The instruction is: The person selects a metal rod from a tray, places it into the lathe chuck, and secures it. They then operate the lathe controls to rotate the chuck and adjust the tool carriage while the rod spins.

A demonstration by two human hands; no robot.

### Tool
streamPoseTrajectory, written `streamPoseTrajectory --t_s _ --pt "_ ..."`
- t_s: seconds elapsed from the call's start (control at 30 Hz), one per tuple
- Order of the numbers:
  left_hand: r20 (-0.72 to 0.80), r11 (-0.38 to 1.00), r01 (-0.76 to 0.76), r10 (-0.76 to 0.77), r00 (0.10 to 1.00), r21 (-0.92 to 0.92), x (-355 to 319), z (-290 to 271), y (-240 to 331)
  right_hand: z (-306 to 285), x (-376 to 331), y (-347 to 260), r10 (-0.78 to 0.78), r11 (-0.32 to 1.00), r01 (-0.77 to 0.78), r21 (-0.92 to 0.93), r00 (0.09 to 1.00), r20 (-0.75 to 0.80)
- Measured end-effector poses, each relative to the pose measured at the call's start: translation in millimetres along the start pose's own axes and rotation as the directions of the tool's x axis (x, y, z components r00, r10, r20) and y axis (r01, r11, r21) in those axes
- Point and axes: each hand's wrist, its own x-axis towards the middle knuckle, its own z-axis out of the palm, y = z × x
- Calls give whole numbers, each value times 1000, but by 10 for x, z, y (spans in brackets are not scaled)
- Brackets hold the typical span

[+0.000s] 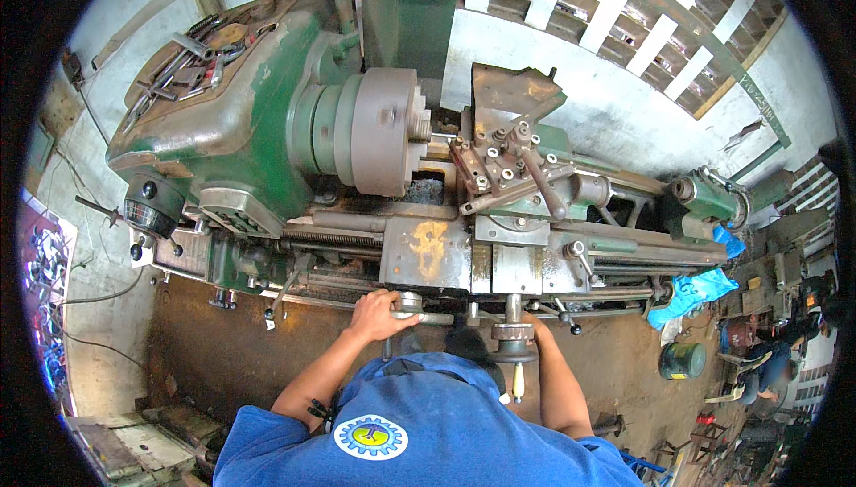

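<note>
I stand at a green metal lathe [267, 121]. At the front of its carriage, my left hand [374, 315] is closed around the edge of a steel carriage handwheel [408, 303]. My right hand [533, 325] is beside the cross-slide handwheel [514, 334], which has a pale handle pointing down. Its fingers are mostly hidden behind that wheel, so their grip does not show. Beyond my hands, the big grey chuck [383, 130] faces the tool post [513, 152], which carries several bolts and a clamping lever. Dark metal chips lie in the bed gap below the chuck.
Loose wrenches and tools [192, 68] lie on top of the headstock. The tailstock [713, 202] sits at the right end of the bed, with a blue plastic sheet [700, 291] below it. A green bucket [682, 360] stands on the floor. Another person [771, 371] is at the far right.
</note>
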Motion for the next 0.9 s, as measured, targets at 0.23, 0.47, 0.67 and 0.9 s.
streamPoseTrajectory --t_s 0.23,0.47,0.67,0.9 --pt "-10 999 -1 0 1000 -32 -3 -13 -28 59 312 244 -2 971 -16 237 997 77" --pt "10 998 19 -18 1000 -65 -22 81 -154 23 -160 -14 -127 990 135 44 980 -151" --pt "198 977 -212 207 958 2 -182 -543 -52 -424 -1961 -911 -145 980 87 -178 927 -346" --pt "-209 661 -575 550 808 -483 -748 -2621 1071 -810 -4361 -2431 -799 511 776 -370 270 -538"
